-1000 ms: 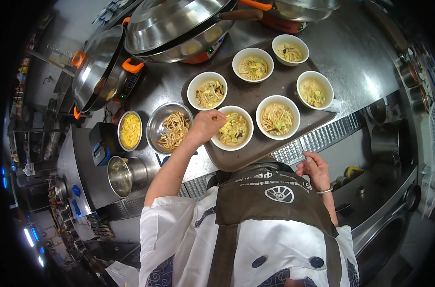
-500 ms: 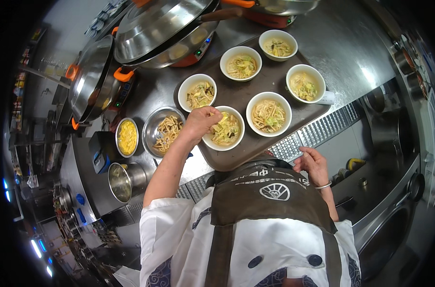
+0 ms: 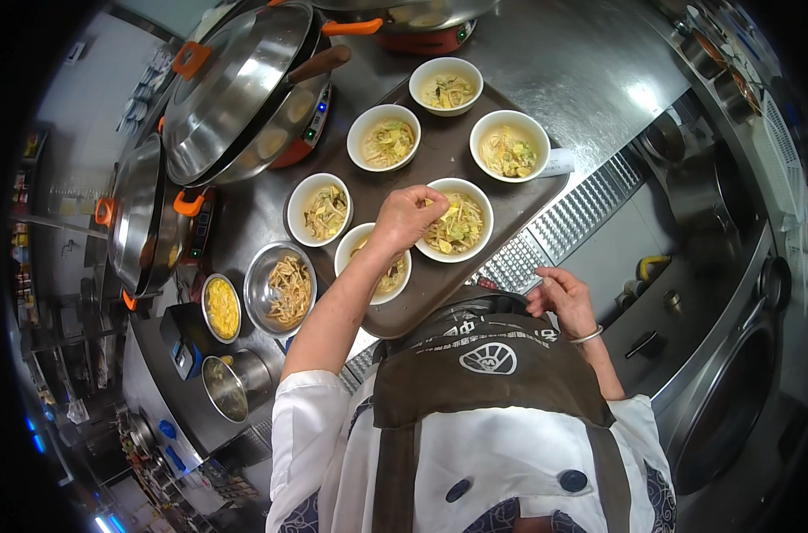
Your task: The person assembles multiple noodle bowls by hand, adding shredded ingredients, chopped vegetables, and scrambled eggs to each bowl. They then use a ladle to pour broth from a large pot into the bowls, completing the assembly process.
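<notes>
"Six white bowls (image 3: 448, 111) stand on the brown tray (image 3: 519, 200), across the centre and upper centre of the head view."

"And what do they contain?"

"A mixed food (image 3: 459, 226) of pale strands and yellow pieces, in several bowls also green ones. The lower left bowl (image 3: 388, 298) is partly covered by the left forearm (image 3: 342, 311)."

"Where are the hands?"

"The left hand (image 3: 408, 218) is at the left rim of the centre bowl (image 3: 457, 258). Its fingertips are brought together; whether something is between them, I cannot tell. The right hand (image 3: 562, 300), right of centre, is loosely spread with bent fingers, near the apron (image 3: 555, 400)."

"Are there other containers?"

"At centre left, a steel basin (image 3: 258, 280) holds brownish strips (image 3: 290, 291), and just beside it a smaller bowl (image 3: 227, 339) holds yellow strips (image 3: 222, 308). Below them is a steel pot (image 3: 255, 377); its content I cannot make out exactly."
</notes>
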Tool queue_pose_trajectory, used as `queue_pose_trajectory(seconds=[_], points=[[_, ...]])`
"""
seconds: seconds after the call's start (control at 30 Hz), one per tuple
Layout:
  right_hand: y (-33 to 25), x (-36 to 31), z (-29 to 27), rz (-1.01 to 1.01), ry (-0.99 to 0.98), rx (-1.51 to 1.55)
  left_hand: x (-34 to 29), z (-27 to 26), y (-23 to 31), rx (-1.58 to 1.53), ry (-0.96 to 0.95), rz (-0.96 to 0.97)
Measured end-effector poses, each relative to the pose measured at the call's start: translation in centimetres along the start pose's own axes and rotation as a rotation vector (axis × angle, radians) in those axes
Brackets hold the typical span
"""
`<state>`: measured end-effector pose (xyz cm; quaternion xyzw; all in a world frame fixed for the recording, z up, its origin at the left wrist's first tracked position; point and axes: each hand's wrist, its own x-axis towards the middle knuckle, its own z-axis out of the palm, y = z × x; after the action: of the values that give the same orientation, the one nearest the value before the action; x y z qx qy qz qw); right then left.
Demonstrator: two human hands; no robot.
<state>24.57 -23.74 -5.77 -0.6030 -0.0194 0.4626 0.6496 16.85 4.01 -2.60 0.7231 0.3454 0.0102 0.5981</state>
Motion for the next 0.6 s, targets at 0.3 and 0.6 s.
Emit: queue_pose_trajectory(seconds=[0.3,0.6], points=[[-0.1,0.2,-0.4,-0.001,0.007,0.017,0.8,0.5,0.9,0.17,0.028,0.05],[-0.3,0.5,-0.7,-0.003,0.02,0.028,0.7,0.1,2.0,0.147,0.041,-0.015]])
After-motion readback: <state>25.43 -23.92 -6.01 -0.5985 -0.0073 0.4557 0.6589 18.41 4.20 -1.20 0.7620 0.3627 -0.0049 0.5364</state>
